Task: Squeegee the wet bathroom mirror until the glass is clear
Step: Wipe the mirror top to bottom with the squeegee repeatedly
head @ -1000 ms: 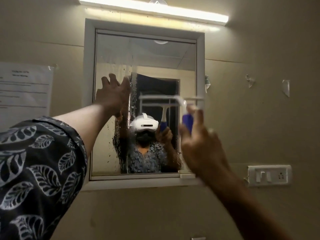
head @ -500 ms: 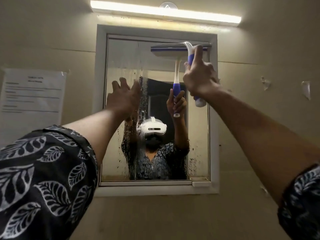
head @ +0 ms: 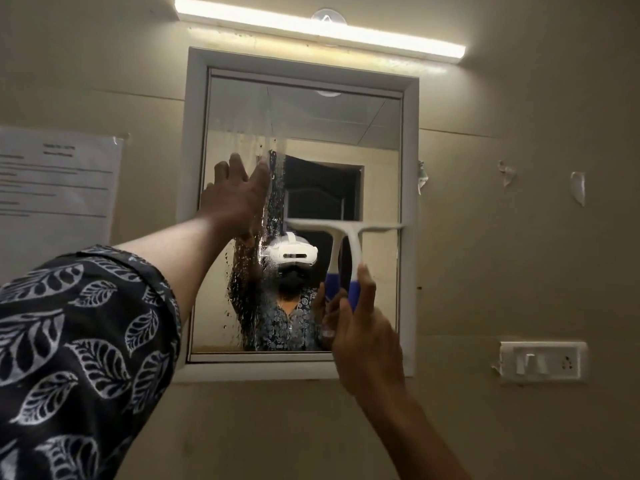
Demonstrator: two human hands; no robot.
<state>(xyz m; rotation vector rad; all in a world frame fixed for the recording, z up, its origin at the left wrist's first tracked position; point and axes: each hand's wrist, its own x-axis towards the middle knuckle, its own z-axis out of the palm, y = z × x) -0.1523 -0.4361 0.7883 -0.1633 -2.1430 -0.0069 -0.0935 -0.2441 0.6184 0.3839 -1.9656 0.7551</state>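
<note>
The mirror [head: 377, 140] hangs on the wall in a white frame [head: 194, 133]. Its right half looks clear; a band of water drops [head: 273, 202] runs down the middle-left. My right hand [head: 360, 327] grips the blue handle of a white squeegee [head: 349, 233], whose blade lies flat across the right half of the glass at mid height. My left hand [head: 235, 199] is pressed flat against the left part of the glass, fingers spread and pointing up. The mirror reflects a person wearing a white headset.
A long tube light [head: 318, 29] glows above the mirror. A printed paper sheet [head: 55, 188] is taped to the wall on the left. A white switch plate [head: 543, 363] sits low on the right wall. Bits of tape [head: 577, 187] stick to the right wall.
The squeegee rose from mid height to the top right of the glass, then came down to mid height. My left hand stayed pressed on the glass.
</note>
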